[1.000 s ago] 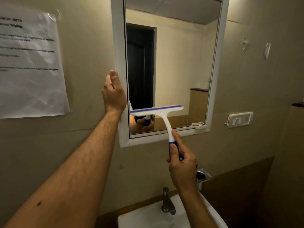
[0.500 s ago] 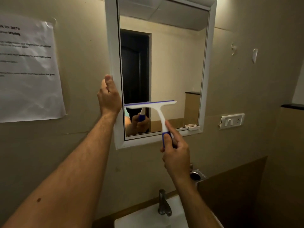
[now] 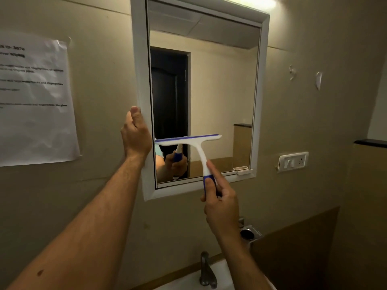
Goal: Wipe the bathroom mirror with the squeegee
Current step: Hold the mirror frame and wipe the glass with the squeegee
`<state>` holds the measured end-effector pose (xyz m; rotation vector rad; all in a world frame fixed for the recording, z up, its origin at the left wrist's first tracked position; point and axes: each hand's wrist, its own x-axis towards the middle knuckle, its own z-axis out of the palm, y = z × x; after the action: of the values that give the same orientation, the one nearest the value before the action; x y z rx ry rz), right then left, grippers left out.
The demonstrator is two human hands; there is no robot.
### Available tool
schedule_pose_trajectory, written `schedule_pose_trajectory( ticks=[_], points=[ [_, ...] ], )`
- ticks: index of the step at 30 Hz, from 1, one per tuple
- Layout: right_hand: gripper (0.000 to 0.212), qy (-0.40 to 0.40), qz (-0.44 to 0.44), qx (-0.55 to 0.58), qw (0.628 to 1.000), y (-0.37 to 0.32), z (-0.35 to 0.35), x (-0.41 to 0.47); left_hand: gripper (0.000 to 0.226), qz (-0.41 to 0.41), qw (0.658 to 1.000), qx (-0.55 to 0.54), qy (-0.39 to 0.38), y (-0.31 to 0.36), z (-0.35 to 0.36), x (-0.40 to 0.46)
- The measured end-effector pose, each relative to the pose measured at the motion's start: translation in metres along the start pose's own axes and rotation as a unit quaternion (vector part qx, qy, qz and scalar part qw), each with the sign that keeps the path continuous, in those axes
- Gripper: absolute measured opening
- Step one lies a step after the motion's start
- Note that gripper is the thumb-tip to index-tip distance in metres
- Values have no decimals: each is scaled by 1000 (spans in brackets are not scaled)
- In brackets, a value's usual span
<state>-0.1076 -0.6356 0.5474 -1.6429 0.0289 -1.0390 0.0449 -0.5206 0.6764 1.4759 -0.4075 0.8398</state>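
Note:
A white-framed mirror (image 3: 259, 97) hangs on the beige wall. My right hand (image 3: 221, 204) grips the blue end of a white squeegee (image 3: 189, 141) whose blue-edged blade lies level against the lower left of the glass. My left hand (image 3: 135, 135) holds the mirror's left frame edge, thumb up. The glass reflects a dark doorway, the squeegee and my hand.
A printed paper sheet (image 3: 35, 101) is stuck to the wall at left. A switch plate (image 3: 293, 162) sits right of the mirror. Below are a metal tap (image 3: 206, 271), a white basin (image 3: 184, 283) and a metal cup holder (image 3: 249, 233).
The view has tilted up and shows more of the mirror's top. The squeegee blade has risen slightly on the glass. My left hand stays on the frame.

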Motion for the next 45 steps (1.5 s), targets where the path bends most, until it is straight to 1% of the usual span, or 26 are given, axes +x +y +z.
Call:
schedule_pose_trajectory(
  ticks=[2,8,12,15,19,21,24,27,34,37,39,41,45],
  points=[
    [40,0,4,-4,1000,10,-1,-8,34,0,1000,1,3,-3,1,2],
    [41,-4,32,0,999,20,-5,-22,48,4,1000,-2,0,-7,1,4],
    [40,14,1,16,1000,7,-4,-2,53,10,1000,-10,-1,-10,2,5],
    [39,10,-7,32,999,-2,-1,12,50,8,1000,-14,0,-10,2,5],
    [40,4,0,26,1000,12,2,1,39,13,1000,1,4,-10,3,6],
    [41,6,12,12,1000,25,1,-12,41,13,1000,-6,3,-11,2,6],
    [41,3,34,-8,999,40,-2,-28,49,11,1000,-16,-3,-10,2,5],
    [41,6,43,-18,999,41,-6,-35,38,4,1000,-11,-6,-6,0,2],
    [40,2,9,-9,1000,16,-4,-12,36,-8,1000,11,-5,1,-2,-1],
    [42,-2,24,-22,999,24,-7,-24,37,-22,1000,-4,-10,2,-2,-2],
    [42,-11,38,-37,999,32,-10,-37,42,-32,999,-9,-7,1,-1,-2],
    [42,-16,53,-38,998,38,-14,-49,33,-30,999,-3,-9,3,-2,-4],
    [39,-19,70,-19,997,38,-19,-52,35,-30,999,8,-10,13,-4,-9]
  ],
)
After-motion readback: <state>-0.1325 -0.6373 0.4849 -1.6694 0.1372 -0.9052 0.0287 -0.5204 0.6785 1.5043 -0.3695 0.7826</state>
